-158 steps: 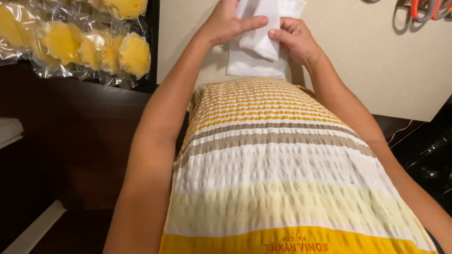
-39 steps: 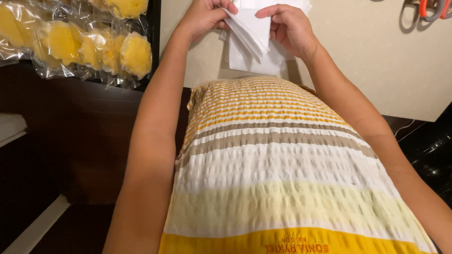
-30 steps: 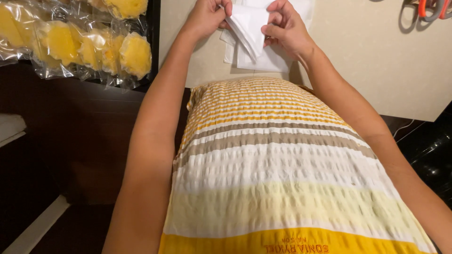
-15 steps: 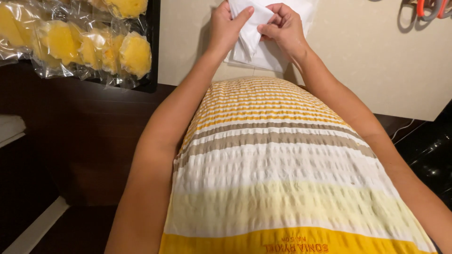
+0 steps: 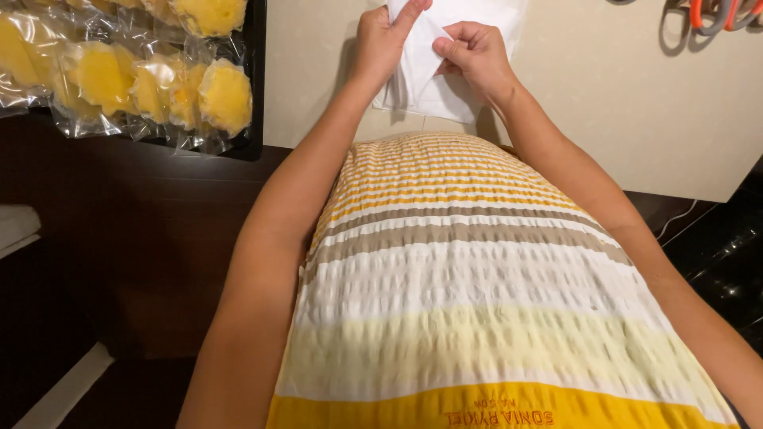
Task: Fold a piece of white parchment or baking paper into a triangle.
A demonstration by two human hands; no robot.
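Note:
My left hand (image 5: 384,41) and my right hand (image 5: 474,57) both grip a white folded piece of thin material, like a paper or plastic bag (image 5: 433,79), held over a beige work surface (image 5: 604,103) at the top middle of the head view. The left fingers pinch its upper left edge. The right fingers pinch a fold near its middle. A striped yellow, white and brown pillow (image 5: 469,278) lies between my forearms, close to me.
Several clear packets with yellow contents (image 5: 135,71) lie on a dark tray at the upper left. Orange-handled scissors (image 5: 715,12) sit at the top right edge. A dark wooden surface (image 5: 135,230) spreads on the left.
Both hands have kept working the white piece, folding and turning it. The left hand slid in to its left edge; the right hand shifted to a fold at its middle.

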